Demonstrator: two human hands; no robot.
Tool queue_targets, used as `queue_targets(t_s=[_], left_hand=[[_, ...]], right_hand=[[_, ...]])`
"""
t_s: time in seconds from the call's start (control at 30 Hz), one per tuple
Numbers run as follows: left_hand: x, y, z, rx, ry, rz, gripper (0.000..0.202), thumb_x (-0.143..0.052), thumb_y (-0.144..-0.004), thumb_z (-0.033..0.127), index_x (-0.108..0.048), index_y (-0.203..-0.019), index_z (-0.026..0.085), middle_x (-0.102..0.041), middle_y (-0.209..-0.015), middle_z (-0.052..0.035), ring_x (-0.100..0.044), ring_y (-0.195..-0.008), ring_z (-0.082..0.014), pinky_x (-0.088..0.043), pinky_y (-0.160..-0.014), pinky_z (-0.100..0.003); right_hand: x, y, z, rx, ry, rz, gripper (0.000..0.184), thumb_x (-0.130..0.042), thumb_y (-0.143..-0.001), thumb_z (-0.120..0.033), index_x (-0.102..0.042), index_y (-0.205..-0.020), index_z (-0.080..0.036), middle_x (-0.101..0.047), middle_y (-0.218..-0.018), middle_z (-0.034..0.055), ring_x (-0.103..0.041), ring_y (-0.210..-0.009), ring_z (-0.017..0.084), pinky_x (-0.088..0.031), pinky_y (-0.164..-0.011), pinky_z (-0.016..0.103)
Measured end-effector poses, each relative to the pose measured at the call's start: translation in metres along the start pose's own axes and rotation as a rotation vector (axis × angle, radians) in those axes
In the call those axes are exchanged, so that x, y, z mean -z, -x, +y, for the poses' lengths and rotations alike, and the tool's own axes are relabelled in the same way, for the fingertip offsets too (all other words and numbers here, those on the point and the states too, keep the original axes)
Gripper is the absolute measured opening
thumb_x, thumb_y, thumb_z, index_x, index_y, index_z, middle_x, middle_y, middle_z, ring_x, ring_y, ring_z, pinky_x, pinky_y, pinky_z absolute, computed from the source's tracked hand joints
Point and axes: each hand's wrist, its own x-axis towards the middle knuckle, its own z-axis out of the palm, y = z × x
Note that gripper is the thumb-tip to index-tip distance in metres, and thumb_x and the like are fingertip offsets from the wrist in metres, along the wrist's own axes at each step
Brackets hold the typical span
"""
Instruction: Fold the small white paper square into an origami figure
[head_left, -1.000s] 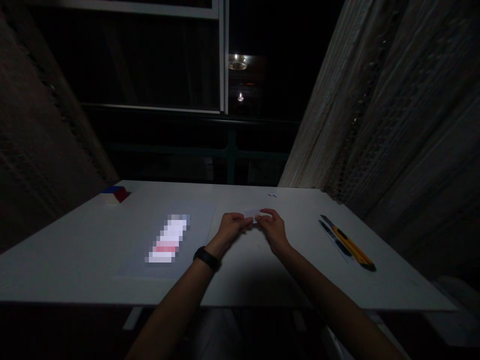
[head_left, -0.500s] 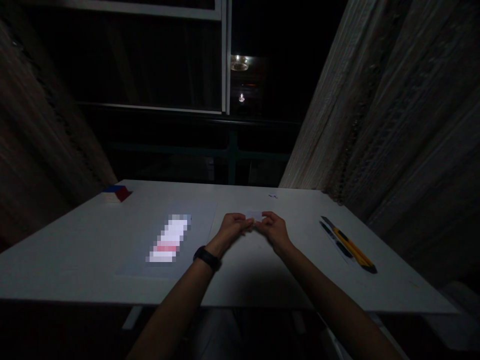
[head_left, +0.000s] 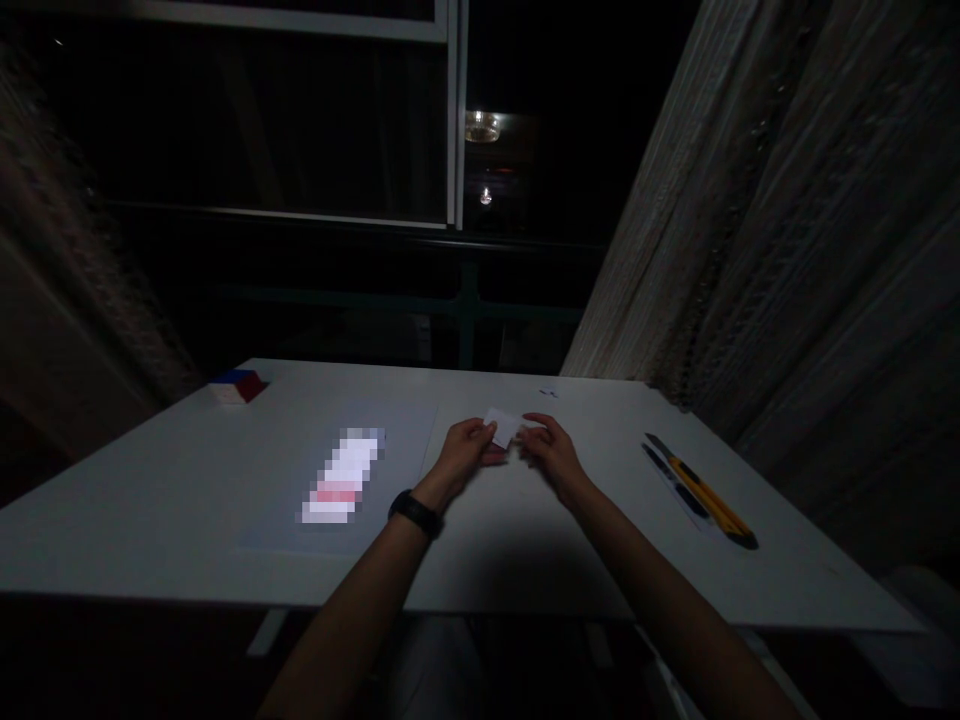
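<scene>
A small square of white paper, perhaps folded, is pinched between the thumb and fingers of my left hand. It is held tilted above the white table, and a reddish patch shows under its lower edge. My right hand is at the right edge of the paper, its fingers curved and apart with nothing visible in them. Whether a fingertip touches the paper I cannot tell. On my left wrist is a black watch band.
On the white table lie a large pale sheet with a bright blurred screen on it, a yellow utility knife beside a dark pen, purplish scraps, and a blue, red and white block. Curtains flank the dark window.
The paper, earlier held between both hands, has turned and tilted in my left hand. The right fingers have come away from it and spread. The view has shifted slightly.
</scene>
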Motion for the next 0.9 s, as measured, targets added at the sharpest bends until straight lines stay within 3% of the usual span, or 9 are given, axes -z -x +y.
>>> queue_targets(t_s=[0.23, 0.33, 0.5, 0.67, 0.77, 0.9], left_hand=[[-0.002, 0.001, -0.003, 0.062, -0.121, -0.112, 0.031, -0.065, -0.066, 0.036, -0.056, -0.076, 0.008, -0.061, -0.066, -0.0066, -0.061, -0.057, -0.014, -0.054, -0.056, -0.028], [-0.003, 0.001, -0.005, 0.073, -0.086, -0.074, 0.034, -0.067, -0.064, 0.035, -0.057, -0.082, 0.008, -0.063, -0.07, -0.0087, -0.061, -0.059, -0.014, -0.053, -0.059, -0.028], [-0.004, 0.001, -0.006, 0.092, -0.031, -0.086, 0.033, -0.069, -0.063, 0.033, -0.06, -0.081, 0.006, -0.065, -0.08, -0.0131, -0.062, -0.066, -0.0145, -0.051, -0.064, -0.026], [-0.003, -0.001, -0.008, 0.004, -0.076, 0.075, 0.033, -0.068, -0.062, 0.033, -0.06, -0.081, 0.008, -0.063, -0.062, -0.0063, -0.058, -0.05, -0.01, -0.042, -0.046, -0.018], [-0.001, -0.004, -0.009, -0.046, -0.116, 0.177, 0.029, -0.066, -0.064, 0.029, -0.059, -0.083, 0.009, -0.062, -0.057, -0.0049, -0.056, -0.047, -0.0102, -0.04, -0.044, -0.018], [0.001, -0.006, -0.006, -0.092, -0.199, 0.222, 0.021, -0.064, -0.065, 0.025, -0.06, -0.077, 0.008, -0.059, -0.051, -0.0036, -0.053, -0.042, -0.0094, -0.039, -0.042, -0.018]], right_hand=[[0.003, -0.002, 0.006, 0.133, 0.086, 0.018, 0.039, -0.072, -0.054, -0.033, -0.057, -0.087, -0.019, -0.058, -0.052, -0.0037, -0.053, -0.048, 0.012, -0.039, -0.047, 0.023], [0.0, 0.0, 0.009, 0.109, 0.077, 0.08, 0.037, -0.071, -0.056, -0.036, -0.058, -0.086, -0.018, -0.057, -0.048, -0.0029, -0.051, -0.042, 0.012, -0.036, -0.04, 0.022], [-0.003, 0.002, 0.011, 0.053, -0.03, 0.163, 0.044, -0.07, -0.057, -0.037, -0.053, -0.094, -0.019, -0.063, -0.056, 0.0007, -0.058, -0.05, 0.016, -0.037, -0.039, 0.021], [-0.008, 0.003, 0.013, 0.084, 0.054, 0.125, 0.04, -0.066, -0.061, -0.036, -0.046, -0.091, -0.021, -0.06, -0.052, -0.0033, -0.056, -0.045, 0.014, -0.035, -0.036, 0.018], [-0.01, 0.004, 0.015, 0.07, 0.123, 0.065, 0.035, -0.064, -0.063, -0.036, -0.046, -0.09, -0.021, -0.058, -0.054, -0.0037, -0.055, -0.045, 0.013, -0.034, -0.036, 0.018], [-0.002, 0.002, 0.012, 0.141, 0.208, -0.041, 0.047, -0.069, -0.056, -0.026, -0.051, -0.1, -0.023, -0.059, -0.077, -0.0004, -0.056, -0.054, 0.011, -0.044, -0.048, 0.023]])
